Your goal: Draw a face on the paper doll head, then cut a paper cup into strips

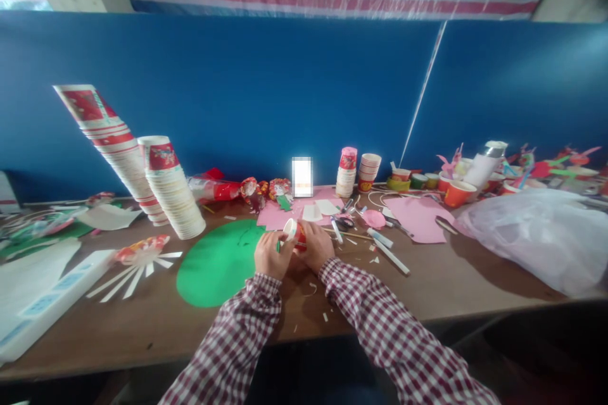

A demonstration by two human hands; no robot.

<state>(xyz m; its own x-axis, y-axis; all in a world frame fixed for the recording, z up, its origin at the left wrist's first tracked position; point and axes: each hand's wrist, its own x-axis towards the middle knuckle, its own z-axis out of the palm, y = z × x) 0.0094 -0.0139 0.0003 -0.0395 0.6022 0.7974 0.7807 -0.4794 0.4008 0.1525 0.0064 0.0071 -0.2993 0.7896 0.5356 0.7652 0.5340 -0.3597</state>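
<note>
Above the middle of the brown table, a red and white paper cup (pixel 299 238) is held tilted on its side between both hands. My left hand (pixel 272 255) grips the white rim end, and its fingers are closed round it. On the red side of the cup, my right hand (pixel 316 247) has its fingers wrapped round the wall. My palms and fingers hide part of the cup. Beside my left hand lies a green rounded sheet (pixel 213 266). Pink paper (pixel 273 215) with white paper pieces (pixel 327 207) lies just beyond the hands.
Tall stacks of paper cups lean at left (pixel 114 152) and stand (pixel 173 193) beside. Smaller stacks (pixel 346 174) stand at the back. A cut cup with fanned strips (pixel 137 266) lies left. Scissors (pixel 346 223) and a glue tube (pixel 380 238) lie right, near a plastic bag (pixel 536 234).
</note>
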